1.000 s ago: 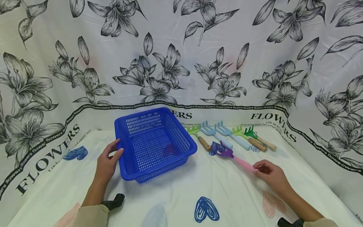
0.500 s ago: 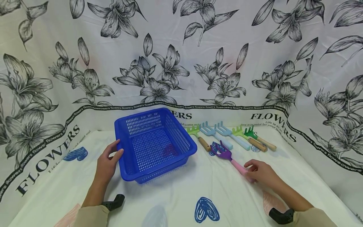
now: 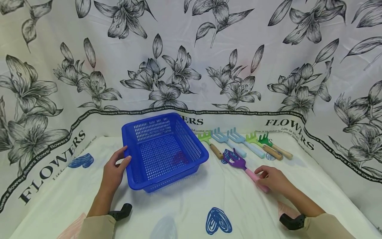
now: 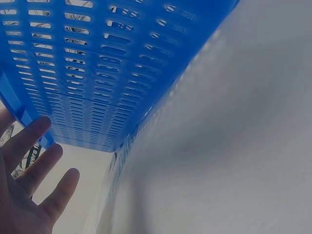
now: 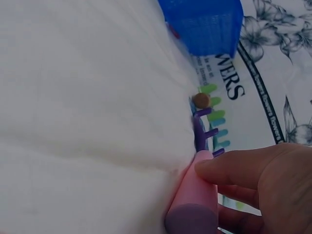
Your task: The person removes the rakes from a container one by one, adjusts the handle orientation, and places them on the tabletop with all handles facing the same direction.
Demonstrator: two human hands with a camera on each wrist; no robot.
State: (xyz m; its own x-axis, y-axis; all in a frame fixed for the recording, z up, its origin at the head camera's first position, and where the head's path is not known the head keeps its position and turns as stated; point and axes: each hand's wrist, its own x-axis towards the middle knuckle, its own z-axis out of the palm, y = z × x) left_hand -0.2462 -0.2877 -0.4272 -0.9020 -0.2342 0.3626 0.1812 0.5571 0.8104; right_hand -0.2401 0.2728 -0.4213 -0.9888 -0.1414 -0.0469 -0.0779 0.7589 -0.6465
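Observation:
A blue plastic basket with perforated walls stands on the cloth, left of centre. My left hand touches its left rim with thumb and index finger. In the left wrist view, several fingers stretch out loosely beside the perforated wall. My right hand pinches the pink handle of a purple hand fork, which lies slantwise on the cloth with its tines pointing away to the left. Seen from the right wrist, the thumb presses on the pink handle from above, while other fingertips are hidden behind it.
Behind the purple fork lies a row of small garden tools: a light green rake, two light blue forks, another light green rake and a dark green rake. A flower-printed curtain rises behind the table cloth.
My right hand has moved left along the pink handle. The purple fork has turned, its handle end swinging nearer to me. My left hand and the basket stay in place.

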